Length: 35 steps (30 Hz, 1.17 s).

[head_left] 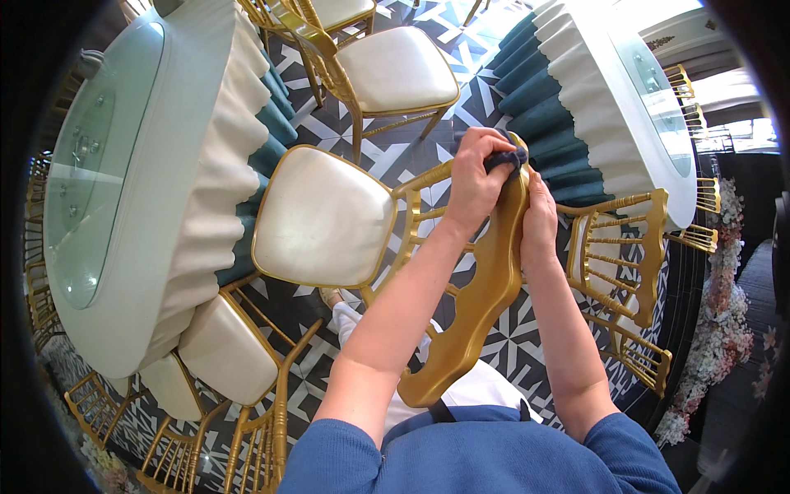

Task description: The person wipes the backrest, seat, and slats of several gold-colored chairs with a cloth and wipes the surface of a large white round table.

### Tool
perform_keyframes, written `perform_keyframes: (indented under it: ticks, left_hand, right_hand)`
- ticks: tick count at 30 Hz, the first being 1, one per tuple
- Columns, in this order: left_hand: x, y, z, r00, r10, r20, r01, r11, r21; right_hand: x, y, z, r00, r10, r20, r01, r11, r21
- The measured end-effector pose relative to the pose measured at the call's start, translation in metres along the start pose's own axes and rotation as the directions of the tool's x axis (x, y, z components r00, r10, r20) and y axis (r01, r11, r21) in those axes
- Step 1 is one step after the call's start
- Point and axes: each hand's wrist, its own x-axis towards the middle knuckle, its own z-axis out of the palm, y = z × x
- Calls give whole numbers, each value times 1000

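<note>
A gold chair [485,313] with a cream padded seat [325,218] stands in front of me, its curved top rail close to my body. My left hand [480,177] is closed around a dark cloth [512,158] and presses it on the far end of that top rail. On the right side of the same rail, my right hand [539,218] lies against the wood, its fingers stretched along the edge. Part of the cloth is hidden under my left fingers.
At left stands a table [185,123] with a cream and teal skirt and glass top [99,165]; a similar table [592,90] is at right. Gold chairs surround them, including one ahead [399,70] and one at right [621,247]. Pale flowers [708,354] line the right side.
</note>
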Motion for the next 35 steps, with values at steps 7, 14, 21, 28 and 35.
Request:
perform_keyframes:
  ticks: [7, 14, 21, 28, 35]
  left_hand:
    - [-65, 34, -18, 975, -105, 194, 67, 978, 196]
    - [-2, 4, -12, 997, -31, 75, 12, 970, 244]
    - [-9, 7, -7, 987, -86, 137, 59, 980, 189]
    - [4, 4, -10, 982, -145, 119, 114, 967, 230]
    - [21, -33, -12, 997, -78, 8, 67, 902, 426]
  right_hand:
    - [2, 6, -12, 998, -40, -42, 38, 998, -52]
    - [2, 8, -6, 999, -48, -16, 47, 997, -60]
    - [3, 4, -8, 998, -61, -30, 60, 997, -46]
    - [3, 5, -7, 999, -42, -5, 41, 997, -69]
    - [3, 3, -8, 999, 22, -30, -25, 995, -95]
